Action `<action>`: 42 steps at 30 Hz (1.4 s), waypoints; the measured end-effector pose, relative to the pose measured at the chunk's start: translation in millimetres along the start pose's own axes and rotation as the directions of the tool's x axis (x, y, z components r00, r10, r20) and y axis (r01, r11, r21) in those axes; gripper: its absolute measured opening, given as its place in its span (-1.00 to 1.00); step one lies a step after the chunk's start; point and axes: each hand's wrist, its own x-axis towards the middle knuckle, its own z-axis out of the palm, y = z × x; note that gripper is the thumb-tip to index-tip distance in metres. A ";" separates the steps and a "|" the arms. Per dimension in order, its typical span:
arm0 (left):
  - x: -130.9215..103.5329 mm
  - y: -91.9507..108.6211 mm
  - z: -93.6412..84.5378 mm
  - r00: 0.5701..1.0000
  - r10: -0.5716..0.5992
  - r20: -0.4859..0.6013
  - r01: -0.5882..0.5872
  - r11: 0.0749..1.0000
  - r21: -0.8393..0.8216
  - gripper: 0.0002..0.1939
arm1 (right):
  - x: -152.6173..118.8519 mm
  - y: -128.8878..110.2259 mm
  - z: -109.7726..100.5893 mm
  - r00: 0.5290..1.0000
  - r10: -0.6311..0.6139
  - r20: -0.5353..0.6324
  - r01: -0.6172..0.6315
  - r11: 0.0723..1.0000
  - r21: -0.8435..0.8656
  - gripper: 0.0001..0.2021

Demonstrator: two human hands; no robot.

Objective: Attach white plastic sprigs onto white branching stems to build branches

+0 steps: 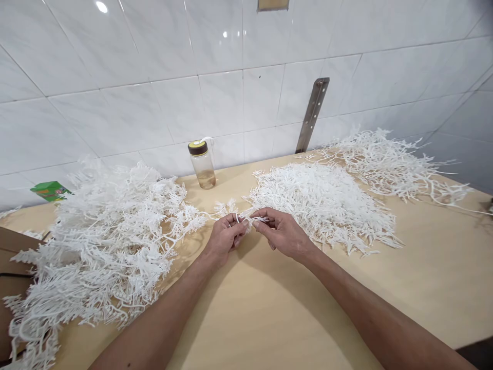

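Observation:
Above the middle of the table, my left hand [227, 234] pinches the stem of a white artificial branch [225, 208], whose feathery end points back and to the left. Close by on the right, my right hand [280, 231] has its thumb and fingers closed on a small white sprig [259, 219] at the same branch. Whether the sprig is still joined to the stem I cannot tell. A large tangled heap of white branches [115, 231] lies left of my hands. Just beyond my right hand spreads a flatter pile of short white sprigs [319, 200].
Bare-looking white stems [389, 164] form another pile at the back right. A bottle with a dark lid [203, 167] stands near the tiled wall [265, 97], and a metal bracket [313, 115] leans there. Far left are a green packet [50, 191] and a cardboard box [15, 262].

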 end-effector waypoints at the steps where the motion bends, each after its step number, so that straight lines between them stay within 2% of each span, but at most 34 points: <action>1: -0.2 0.6 -0.2 1.000 -0.008 0.005 0.008 1.000 0.001 -0.69 | -0.1 -0.2 -0.1 1.000 -0.006 0.019 0.006 1.000 -0.005 -0.69; 7: -1.0 2.3 -1.0 0.999 -0.037 0.022 0.037 0.999 0.013 -0.65 | 0.4 -0.6 -1.0 0.999 0.009 0.053 -0.009 1.000 0.000 -0.68; 16: -0.6 -3.1 1.0 1.000 0.026 0.012 -0.026 1.000 0.001 -0.60 | 1.6 -1.2 -2.9 0.993 0.103 0.065 -0.099 0.993 -0.057 -0.63; 22: -3.1 -1.0 2.9 0.998 -0.006 0.067 0.005 1.000 0.014 -0.58 | 5.7 6.1 -2.8 0.995 0.090 -0.053 -0.092 0.994 -0.050 -0.64; 24: -3.6 -1.7 4.1 0.997 0.003 0.074 -0.005 1.000 0.030 -0.58 | 5.8 7.4 -2.5 0.995 0.078 -0.057 -0.081 0.996 -0.048 -0.64; 30: -3.5 -4.6 4.7 0.999 0.022 0.026 -0.024 0.997 0.075 -0.58 | 3.7 7.7 -4.8 0.998 0.058 0.020 -0.059 0.998 0.023 -0.67; 36: -0.7 -2.8 -1.4 0.994 -0.051 0.095 0.047 0.998 0.045 -0.57 | 4.4 11.7 -14.2 0.986 0.070 0.151 -0.082 0.994 0.073 -0.65; 42: 0.0 -2.6 -2.6 0.993 -0.043 0.107 0.041 0.999 0.012 -0.61 | 4.1 12.6 -12.6 0.985 0.098 0.143 -0.118 0.983 0.138 -0.62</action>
